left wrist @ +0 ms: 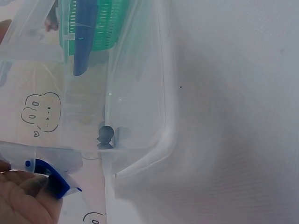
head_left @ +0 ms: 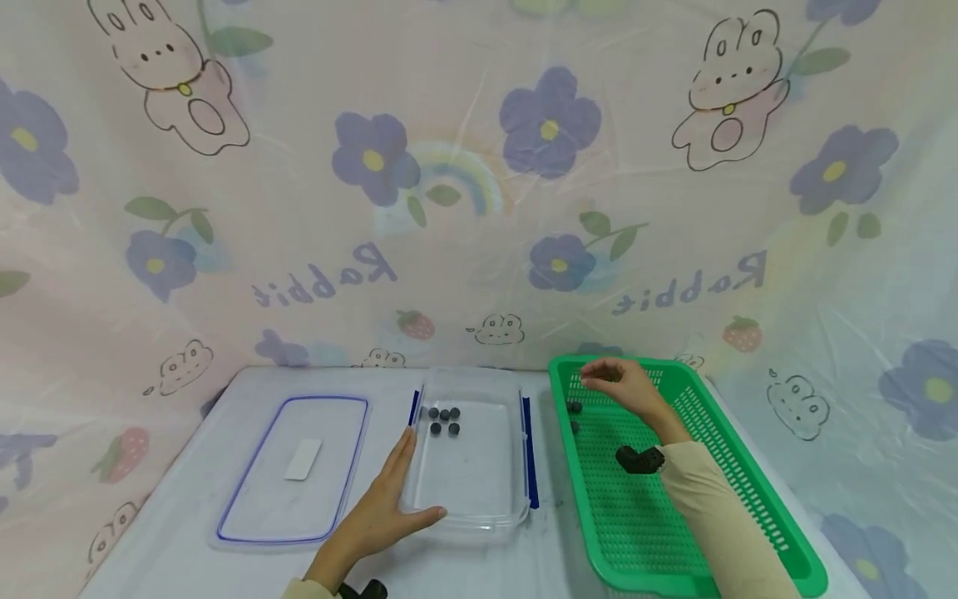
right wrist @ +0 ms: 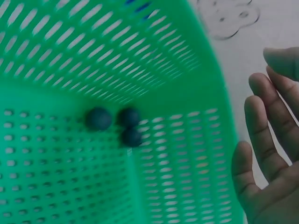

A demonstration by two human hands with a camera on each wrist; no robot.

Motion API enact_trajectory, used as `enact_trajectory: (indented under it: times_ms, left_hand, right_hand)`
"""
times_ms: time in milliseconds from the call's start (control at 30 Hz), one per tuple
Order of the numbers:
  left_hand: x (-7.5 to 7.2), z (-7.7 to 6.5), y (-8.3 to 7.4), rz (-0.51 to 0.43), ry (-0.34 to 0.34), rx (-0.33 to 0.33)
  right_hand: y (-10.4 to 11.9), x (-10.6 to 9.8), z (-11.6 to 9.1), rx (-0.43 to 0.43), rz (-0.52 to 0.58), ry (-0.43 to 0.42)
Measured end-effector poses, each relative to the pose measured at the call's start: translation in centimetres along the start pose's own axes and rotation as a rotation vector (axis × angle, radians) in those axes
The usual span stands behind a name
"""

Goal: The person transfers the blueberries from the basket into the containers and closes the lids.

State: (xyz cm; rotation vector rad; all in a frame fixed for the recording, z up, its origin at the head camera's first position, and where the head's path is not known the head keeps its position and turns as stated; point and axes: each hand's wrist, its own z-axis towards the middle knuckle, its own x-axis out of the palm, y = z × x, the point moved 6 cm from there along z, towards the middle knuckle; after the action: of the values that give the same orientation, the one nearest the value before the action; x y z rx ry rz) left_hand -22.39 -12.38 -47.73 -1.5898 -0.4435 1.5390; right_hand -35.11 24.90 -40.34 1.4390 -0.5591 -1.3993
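My left hand (head_left: 377, 507) rests along the left side of a clear plastic box (head_left: 471, 474), fingers extended and thumb over the near left corner. In the left wrist view, the fingers (left wrist: 28, 196) are at a blue side latch (left wrist: 58, 182). Several small dark balls (head_left: 445, 414) lie toward the back left of the box. Over the back of a green basket (head_left: 591, 532) hovers my right hand (head_left: 624, 387), holding nothing. The right wrist view shows its fingers (right wrist: 261, 126) loosely spread beside three dark balls (right wrist: 98, 119) in the basket's corner.
A clear lid (head_left: 254, 466) with a blue rim lies left of the box, a white rectangle (head_left: 303, 460) showing within it. Another blue latch (head_left: 530, 453) hangs on the box's right side. Behind the white table hangs a patterned curtain (head_left: 449, 249).
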Motion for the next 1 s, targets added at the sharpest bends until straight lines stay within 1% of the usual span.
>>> enact_trajectory:
  times_ms: [100,233,367,433,600,733,867,1000]
  left_hand:
    - [0.0,0.1,-0.1,0.009,-0.012,0.007]
    - [0.0,0.1,-0.1,0.009,-0.016,0.003]
    - [0.0,0.0,0.0,0.005,-0.007,-0.009]
    - [0.1,0.0,0.0,0.006,-0.002,-0.013]
    - [0.1,0.1,0.0,-0.003,0.004,-0.022]
    - [0.1,-0.1,-0.1,-0.010,-0.001,-0.016]
    - [0.1,-0.1,-0.1,-0.010,-0.005,-0.014]
    - [0.0,-0.1,-0.2,-0.014,-0.007,-0.011]
  right_hand:
    - [-1.7,0.1,-0.1,0.040,0.048,0.027]
    - [-3.6,0.6,-0.2,0.091,0.020,0.064]
    - [-4.8,1.4,-0.2,0.143,-0.004,0.118]
    - [-5.2,1.7,-0.2,0.145,-0.029,0.138]
    - [-6.4,2.8,-0.5,0.149,-0.125,0.151]
    - [-7.2,3.4,-0.8,0.163,-0.145,0.154]
    - [-7.8,3.7,-0.8,0.179,-0.178,0.123]
    - [-8.1,3.9,-0.8,0.202,-0.186,0.113]
